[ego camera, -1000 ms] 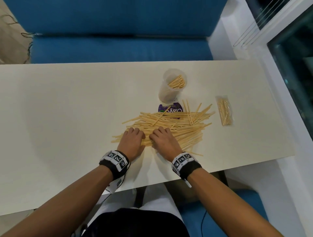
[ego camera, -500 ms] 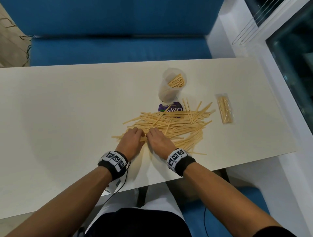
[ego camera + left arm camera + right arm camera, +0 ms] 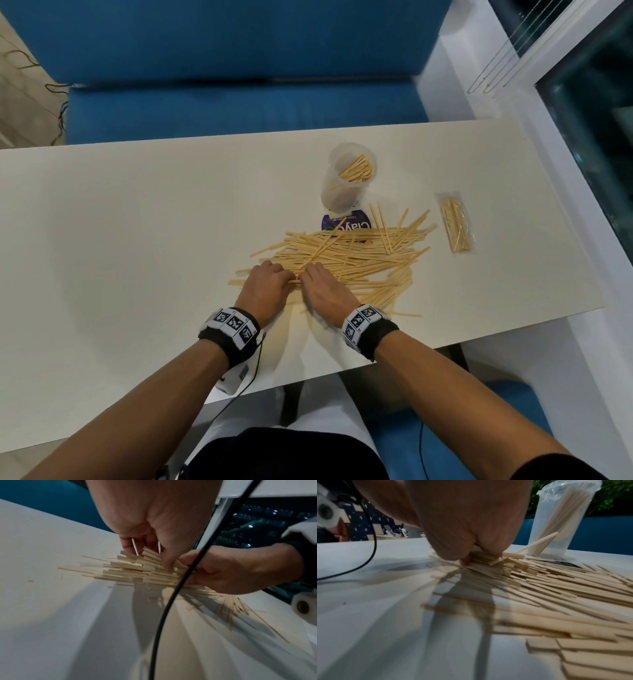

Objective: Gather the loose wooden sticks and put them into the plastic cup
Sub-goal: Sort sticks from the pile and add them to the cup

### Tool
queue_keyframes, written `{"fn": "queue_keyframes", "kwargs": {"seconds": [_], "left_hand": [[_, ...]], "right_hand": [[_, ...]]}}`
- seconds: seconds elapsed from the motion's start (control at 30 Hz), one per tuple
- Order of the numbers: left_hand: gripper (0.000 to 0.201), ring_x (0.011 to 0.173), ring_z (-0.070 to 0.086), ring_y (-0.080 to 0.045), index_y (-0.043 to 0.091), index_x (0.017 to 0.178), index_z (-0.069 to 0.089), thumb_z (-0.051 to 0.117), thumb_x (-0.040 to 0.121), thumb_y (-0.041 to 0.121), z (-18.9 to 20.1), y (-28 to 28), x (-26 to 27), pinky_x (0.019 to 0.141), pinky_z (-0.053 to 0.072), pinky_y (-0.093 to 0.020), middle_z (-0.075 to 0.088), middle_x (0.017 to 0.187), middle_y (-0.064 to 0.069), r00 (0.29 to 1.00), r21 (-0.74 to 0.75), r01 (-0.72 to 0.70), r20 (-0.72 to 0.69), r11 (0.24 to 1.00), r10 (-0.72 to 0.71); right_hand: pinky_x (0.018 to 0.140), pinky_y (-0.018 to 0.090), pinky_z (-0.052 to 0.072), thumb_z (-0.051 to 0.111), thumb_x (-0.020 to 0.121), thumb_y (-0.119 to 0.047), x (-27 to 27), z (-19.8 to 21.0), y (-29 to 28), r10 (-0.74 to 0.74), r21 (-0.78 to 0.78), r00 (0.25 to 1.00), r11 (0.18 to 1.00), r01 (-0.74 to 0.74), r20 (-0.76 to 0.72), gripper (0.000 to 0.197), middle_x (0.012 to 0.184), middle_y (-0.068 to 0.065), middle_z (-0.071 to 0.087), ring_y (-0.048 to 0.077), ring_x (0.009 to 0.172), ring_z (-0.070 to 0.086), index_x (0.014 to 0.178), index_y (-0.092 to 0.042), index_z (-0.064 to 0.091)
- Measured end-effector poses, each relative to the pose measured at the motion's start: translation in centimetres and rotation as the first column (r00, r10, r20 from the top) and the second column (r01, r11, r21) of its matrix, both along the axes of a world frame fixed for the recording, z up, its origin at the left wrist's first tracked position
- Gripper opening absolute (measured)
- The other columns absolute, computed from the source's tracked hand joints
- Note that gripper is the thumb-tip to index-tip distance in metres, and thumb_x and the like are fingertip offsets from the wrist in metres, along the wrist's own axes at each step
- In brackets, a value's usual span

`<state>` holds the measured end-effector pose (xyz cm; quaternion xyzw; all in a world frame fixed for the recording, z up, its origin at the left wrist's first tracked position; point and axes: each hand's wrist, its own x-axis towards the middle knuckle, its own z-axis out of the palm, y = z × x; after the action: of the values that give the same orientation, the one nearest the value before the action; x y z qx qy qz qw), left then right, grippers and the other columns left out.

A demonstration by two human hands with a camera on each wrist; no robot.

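White table (image 3: 137, 240), both hands (image 3: 294, 287) pinching wooden sticks (image 3: 359, 253), plastic cup (image 3: 346, 185) beyond

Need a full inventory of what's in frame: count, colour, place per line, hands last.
loose flat wooden sticks: large pile, too many to count, pale tan, mid-table near the front edge
clear plastic cup: one, translucent, upright behind the pile, a bundle of sticks inside
purple printed label: one, purple with white lettering, flat under the cup and pile
clear packet of sticks: one, transparent with tan contents, right of the pile
rectangular table: one, cream
upholstered bench: one, blue, behind the table
wrist bands: two, black with black-and-white markers
left hand: fingers curled into the pile's left end
right hand: beside it, gripping sticks
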<state>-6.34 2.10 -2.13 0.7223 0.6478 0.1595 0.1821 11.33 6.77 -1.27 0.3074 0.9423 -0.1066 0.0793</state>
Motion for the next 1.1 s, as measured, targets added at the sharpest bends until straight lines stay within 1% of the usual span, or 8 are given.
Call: {"fn": "queue_keyframes", "kwargs": {"seconds": [0.13, 0.3, 0.47, 0.57, 0.73, 0.83, 0.97, 1.1], "left_hand": [[0.023, 0.091, 0.062, -0.029, 0.022, 0.104, 0.076, 0.078, 0.085, 0.036, 1.0, 0.4, -0.6, 0.078, 0.046, -0.042, 0.07, 0.096, 0.0, 0.998, 0.05, -0.067, 0.019, 0.997, 0.066], [0.058, 0.114, 0.055, -0.021, 0.017, 0.135, 0.058, 0.062, 0.093, 0.057, 3.1, 0.6, -1.5, 0.096, 0.045, -0.038, 0.062, 0.124, -0.002, 0.973, 0.037, -0.129, 0.199, 0.991, 0.119], [0.07, 0.13, 0.046, -0.011, 0.02, 0.156, 0.029, 0.043, 0.099, 0.06, 5.2, 0.8, -2.1, 0.106, 0.04, -0.034, 0.046, 0.145, -0.001, 0.794, -0.113, -0.335, 0.5, 0.936, 0.344], [0.07, 0.131, 0.046, -0.01, 0.021, 0.161, 0.014, 0.045, 0.103, 0.046, 5.4, 1.4, -2.1, 0.105, 0.039, -0.031, 0.039, 0.152, 0.0, 0.726, -0.149, -0.374, 0.568, 0.916, 0.388], [0.058, 0.107, 0.063, -0.017, 0.022, 0.141, 0.046, 0.06, 0.087, 0.004, 5.1, 2.2, -1.6, 0.087, 0.056, -0.035, 0.064, 0.119, 0.004, 0.724, -0.298, -0.307, 0.543, 0.904, 0.425], [0.037, 0.097, 0.067, -0.007, 0.024, 0.125, 0.061, 0.069, 0.089, 0.019, 4.7, 2.6, -0.1, 0.091, 0.057, -0.035, 0.07, 0.107, 0.009, 0.802, -0.374, -0.136, 0.502, 0.917, 0.323], [0.052, 0.095, 0.066, 0.0, 0.025, 0.126, 0.063, 0.077, 0.084, 0.052, 4.8, 3.8, 2.0, 0.084, 0.052, -0.02, 0.068, 0.111, 0.013, 0.845, -0.436, -0.042, 0.465, 0.899, 0.265], [0.027, 0.078, 0.064, -0.005, 0.027, 0.105, 0.066, 0.076, 0.087, 0.044, 5.2, 4.7, 3.5, 0.069, 0.044, -0.026, 0.069, 0.091, 0.01, 0.845, -0.435, -0.059, 0.457, 0.898, 0.277]], "right_hand": [[0.067, 0.031, 0.044, 0.048, 0.086, 0.01, 0.2, 2.1, 0.4, -0.167, -0.106, 0.98, 0.982, 0.156, -0.11, 0.026, 0.105, 0.018, 0.057, 0.031, 0.091, 0.057, 0.108, 0.0, 0.06], [0.082, 0.038, 0.048, 0.049, 0.09, 0.014, 0.7, 3.3, 2.1, -0.293, -0.32, 0.95, 0.915, 0.246, -0.109, 0.048, 0.118, 0.014, 0.052, 0.029, 0.107, 0.048, 0.133, -0.006, 0.046], [0.104, 0.037, 0.044, 0.045, 0.09, 0.014, 0.8, 4.0, 3.6, -0.437, -0.477, 0.878, 0.824, 0.306, -0.192, 0.064, 0.132, 0.009, 0.047, 0.024, 0.12, 0.045, 0.147, -0.015, 0.038], [0.091, 0.039, 0.048, 0.039, 0.092, 0.011, 0.6, 4.1, 4.1, -0.431, -0.476, 0.851, 0.841, 0.257, -0.302, 0.043, 0.115, 0.009, 0.05, 0.023, 0.101, 0.049, 0.129, -0.01, 0.048], [0.071, 0.042, 0.048, 0.035, 0.11, -0.011, -0.5, 5.1, 4.8, -0.646, -0.637, 0.671, 0.698, 0.326, -0.364, 0.014, 0.092, 0.004, 0.054, 0.016, 0.077, 0.049, 0.115, -0.009, 0.048], [0.069, 0.042, 0.051, 0.036, 0.111, -0.018, -0.8, 6.1, 5.2, -0.777, -0.747, 0.513, 0.573, 0.336, -0.365, 0.018, 0.091, 0.001, 0.057, 0.015, 0.077, 0.054, 0.12, -0.01, 0.049], [0.08, 0.034, 0.053, 0.037, 0.111, -0.014, -0.9, 6.6, 6.0, -0.888, -0.874, 0.329, 0.412, 0.256, -0.322, 0.013, 0.09, 0.001, 0.061, 0.015, 0.083, 0.059, 0.118, -0.015, 0.048], [0.081, 0.043, 0.053, 0.036, 0.111, -0.01, -1.4, 6.3, 6.7, -0.926, -0.918, 0.21, 0.354, 0.181, -0.315, 0.014, 0.081, -0.004, 0.061, 0.022, 0.081, 0.061, 0.122, -0.008, 0.045]]}}
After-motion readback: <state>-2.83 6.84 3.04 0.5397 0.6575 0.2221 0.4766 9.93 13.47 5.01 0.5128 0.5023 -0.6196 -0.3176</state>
